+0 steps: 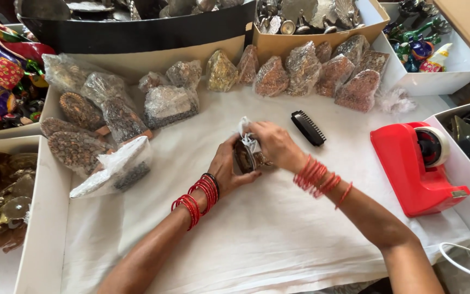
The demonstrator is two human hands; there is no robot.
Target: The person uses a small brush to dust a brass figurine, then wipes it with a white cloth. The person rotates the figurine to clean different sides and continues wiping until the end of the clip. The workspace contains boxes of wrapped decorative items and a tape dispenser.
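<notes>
Here, low in the frame, two forearms with red bangles are reaching in over the white cloth-covered counter (257, 239). At centre frame, the left hand (229, 169) is cupping a small dark metal ornament (244, 158) from below, grip clenched around it. The right hand (276, 146) is pressing a white wrap (247, 136) onto its top, fingers pinched closed on the wrap. The ornament is sitting between both palms, long axis roughly upright; the left hand is carrying it. Open cloth is lying bare below and to both sides. Just right, a black brush (308, 128); farther right, a red tape dispenser (415, 169). Beyond, wrapped pieces (303, 68) are lining the upper frame.
</notes>
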